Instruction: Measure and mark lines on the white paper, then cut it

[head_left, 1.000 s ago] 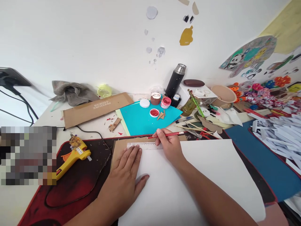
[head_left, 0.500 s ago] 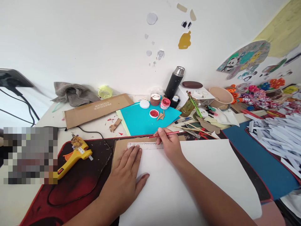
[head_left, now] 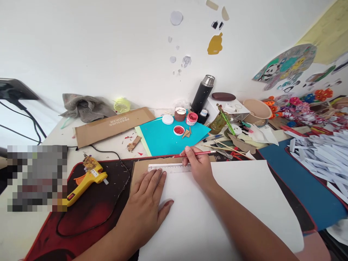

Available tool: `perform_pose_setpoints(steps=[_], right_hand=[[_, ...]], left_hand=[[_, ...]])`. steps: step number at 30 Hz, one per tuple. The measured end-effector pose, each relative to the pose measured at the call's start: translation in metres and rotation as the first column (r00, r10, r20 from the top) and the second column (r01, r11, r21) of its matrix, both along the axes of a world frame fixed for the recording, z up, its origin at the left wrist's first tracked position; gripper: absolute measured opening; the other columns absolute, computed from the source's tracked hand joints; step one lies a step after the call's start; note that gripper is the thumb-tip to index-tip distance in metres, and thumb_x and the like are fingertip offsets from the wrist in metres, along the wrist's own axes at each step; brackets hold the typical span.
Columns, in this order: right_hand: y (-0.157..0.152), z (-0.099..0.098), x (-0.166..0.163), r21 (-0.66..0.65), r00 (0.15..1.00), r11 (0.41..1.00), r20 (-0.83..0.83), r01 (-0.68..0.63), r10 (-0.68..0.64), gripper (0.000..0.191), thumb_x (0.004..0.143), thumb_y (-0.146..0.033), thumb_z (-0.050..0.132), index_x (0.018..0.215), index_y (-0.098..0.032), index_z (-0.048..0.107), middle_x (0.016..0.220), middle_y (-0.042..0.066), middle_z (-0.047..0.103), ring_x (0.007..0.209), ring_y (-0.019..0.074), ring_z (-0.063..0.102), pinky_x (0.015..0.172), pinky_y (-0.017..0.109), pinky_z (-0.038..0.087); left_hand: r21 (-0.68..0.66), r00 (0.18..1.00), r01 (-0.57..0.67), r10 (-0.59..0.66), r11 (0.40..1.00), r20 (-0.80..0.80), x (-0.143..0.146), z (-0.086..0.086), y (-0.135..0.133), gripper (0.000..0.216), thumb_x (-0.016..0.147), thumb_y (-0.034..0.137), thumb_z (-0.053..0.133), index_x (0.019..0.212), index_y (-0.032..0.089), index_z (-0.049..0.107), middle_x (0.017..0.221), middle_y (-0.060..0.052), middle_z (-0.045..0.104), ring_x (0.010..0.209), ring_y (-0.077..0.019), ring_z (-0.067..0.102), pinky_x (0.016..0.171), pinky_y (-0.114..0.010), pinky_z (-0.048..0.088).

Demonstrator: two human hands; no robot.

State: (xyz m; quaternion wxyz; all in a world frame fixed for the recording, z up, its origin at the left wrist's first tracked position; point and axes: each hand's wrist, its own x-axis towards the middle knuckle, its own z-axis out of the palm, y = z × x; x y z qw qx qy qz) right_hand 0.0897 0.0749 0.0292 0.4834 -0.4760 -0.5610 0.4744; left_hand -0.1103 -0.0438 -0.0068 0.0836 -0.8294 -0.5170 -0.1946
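Observation:
My left hand (head_left: 148, 197) lies flat, fingers stretched out, with its fingertips on a clear ruler (head_left: 174, 169). The ruler lies near the far edge of a large white sheet of paper (head_left: 195, 214). My right hand (head_left: 199, 165) is closed around a red pencil (head_left: 208, 153), held at a low slant just above the ruler's right part. The pencil's silver and pale end points right; its other end points left, and I cannot tell whether it touches the paper. Brown cardboard (head_left: 138, 170) shows under the sheet's left and far edges.
A yellow glue gun (head_left: 87, 183) with its cord lies on the dark mat at left. Behind the sheet are teal paper (head_left: 157, 139), open paint pots (head_left: 191, 118), a black flask (head_left: 202, 94) and scissors (head_left: 224, 154). White paper strips (head_left: 323, 156) are heaped at right.
My right hand with the pencil has shifted very slightly right along the ruler. My left hand keeps its place on the ruler; the view has moved a little.

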Motion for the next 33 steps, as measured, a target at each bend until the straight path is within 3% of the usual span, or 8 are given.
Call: perform_pose_setpoints(steps=[4,14,33], right_hand=[[-0.0015,0.0001,0.0005,-0.003,1.000,1.000,-0.003,-0.002,0.002,0.052,0.100,-0.069,0.066,0.079,-0.022,0.073,0.058,-0.001,0.062,0.059,0.0176,0.059,0.065,0.032,0.049],[-0.0039,-0.0003,0.0016,0.000,0.999,1.000,0.043,-0.014,0.014,0.054,0.101,-0.070,0.064,0.081,-0.021,0.075,0.059,0.000,0.064,0.059,0.0185,0.060,0.064,0.032,0.049],[-0.0015,0.0043,0.0050,0.019,1.000,1.000,0.023,0.004,-0.005,0.052,0.102,-0.068,0.065,0.079,-0.022,0.073,0.060,0.000,0.063,0.061,0.0188,0.059,0.066,0.033,0.048]], left_hand=[[0.018,1.000,0.008,-0.008,1.000,-0.019,0.0004,0.0037,0.0008,0.064,0.108,0.051,0.052,0.155,0.007,0.056,0.154,-0.019,0.065,0.140,-0.0362,0.060,0.122,-0.051,0.040],[0.003,1.000,-0.012,0.012,1.000,0.019,0.0005,0.0026,-0.0021,0.059,0.108,0.049,0.054,0.156,0.016,0.057,0.146,-0.015,0.070,0.134,-0.0341,0.062,0.119,-0.049,0.042],[0.029,1.000,0.021,-0.021,0.999,0.009,0.0002,0.0108,-0.0012,0.049,0.108,0.042,0.055,0.147,0.016,0.065,0.136,-0.014,0.072,0.126,-0.0341,0.062,0.114,-0.049,0.041]])
